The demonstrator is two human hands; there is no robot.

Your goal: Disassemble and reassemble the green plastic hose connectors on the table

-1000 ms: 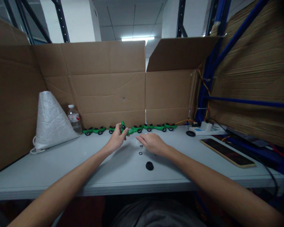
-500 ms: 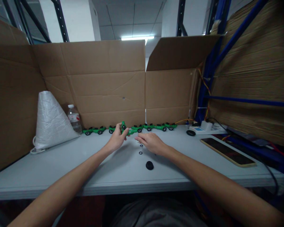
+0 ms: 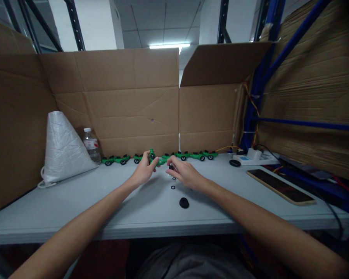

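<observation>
My left hand (image 3: 142,171) is closed around a green toy car (image 3: 151,152) with black wheels, tilted up above the table; the palm and fingers hide part of it. Just to the right, my right hand (image 3: 187,175) pinches a small black wheel (image 3: 171,167) between thumb and fingers. A gap separates that wheel from the held car. Below the right hand, small black rings (image 3: 173,187) lie on the white table (image 3: 128,215). Nearer the front edge is a black round disc (image 3: 184,203).
Several green toy cars (image 3: 197,156) line the back by the cardboard wall (image 3: 128,112). At left stand a silver bag (image 3: 64,155) and a water bottle (image 3: 91,145). On the right lie a phone (image 3: 280,186), a power strip (image 3: 261,158) and another black disc (image 3: 235,163).
My right hand's fingers have lifted and curled, and the black wheel now shows between them. The left hand and its toy car have stayed nearly still.
</observation>
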